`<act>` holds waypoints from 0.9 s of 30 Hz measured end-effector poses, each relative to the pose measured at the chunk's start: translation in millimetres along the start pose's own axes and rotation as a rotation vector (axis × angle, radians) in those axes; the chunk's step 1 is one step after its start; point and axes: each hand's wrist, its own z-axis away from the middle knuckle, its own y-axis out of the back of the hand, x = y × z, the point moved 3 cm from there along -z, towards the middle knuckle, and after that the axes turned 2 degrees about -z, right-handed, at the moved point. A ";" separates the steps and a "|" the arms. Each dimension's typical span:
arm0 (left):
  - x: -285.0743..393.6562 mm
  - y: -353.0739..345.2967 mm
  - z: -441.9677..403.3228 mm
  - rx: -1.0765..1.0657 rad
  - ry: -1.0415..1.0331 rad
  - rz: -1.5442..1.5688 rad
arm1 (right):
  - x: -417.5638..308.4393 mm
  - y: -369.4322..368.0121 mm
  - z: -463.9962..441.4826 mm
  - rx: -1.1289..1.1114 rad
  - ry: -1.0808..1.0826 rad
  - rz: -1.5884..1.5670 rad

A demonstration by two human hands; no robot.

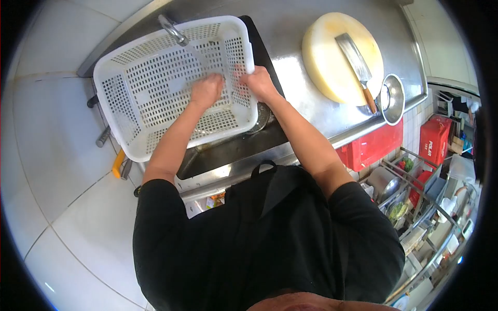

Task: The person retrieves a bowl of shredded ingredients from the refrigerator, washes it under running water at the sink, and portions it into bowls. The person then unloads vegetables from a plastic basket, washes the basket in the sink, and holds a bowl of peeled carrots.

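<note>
A white perforated plastic basket (171,88) rests tilted over the sink (233,150). My right hand (258,84) grips its right rim, thumb on the outside and fingers showing through the holes. Inside the basket, near the right wall, is my left hand (207,89), with its fingers curled; whatever they may hold is hidden. A metal tap (174,31) reaches over the far rim, and a thin stream of water runs from it into the basket close to my left hand.
On the steel counter (285,36) to the right lie a round, thick cutting board (324,62), a cleaver (355,57) across it, and a metal bowl (392,98). Red containers (376,145) and a metal rack (415,176) stand lower right. A yellow-handled tool (119,163) hangs left.
</note>
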 end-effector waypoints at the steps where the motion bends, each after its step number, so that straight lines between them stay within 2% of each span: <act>1: -9.1 6.8 -8.4 0.120 0.076 -0.013 | -1.5 1.6 2.6 0.011 0.003 -0.010; 4: -16.6 33.0 -24.5 0.499 -0.050 -0.225 | -6.1 -2.5 9.5 -0.001 -0.027 -0.109; 6: -26.8 40.5 -33.9 0.507 0.146 -0.244 | -3.9 0.4 9.0 -0.040 -0.073 -0.069; 7: -29.7 41.6 -36.7 0.504 0.243 -0.247 | -11.8 2.1 14.7 -0.015 -0.052 -0.006; 10: -48.5 30.1 -49.7 0.367 0.499 0.093 | 13.7 3.3 10.8 -0.001 -0.007 0.014; 11: -47.5 26.6 -55.4 0.287 0.558 0.112 | 21.3 2.1 13.4 0.000 -0.003 -0.073; 13: -33.5 30.4 -68.0 0.123 0.676 0.152 | 26.4 0.8 16.4 0.026 0.026 -0.036; 22: -17.3 38.3 -75.4 -0.038 0.705 0.239 | 9.5 7.1 33.7 0.067 0.083 0.124; 27: -20.8 28.0 -75.6 0.084 0.727 0.283 | 0.6 7.9 39.3 0.098 0.077 0.139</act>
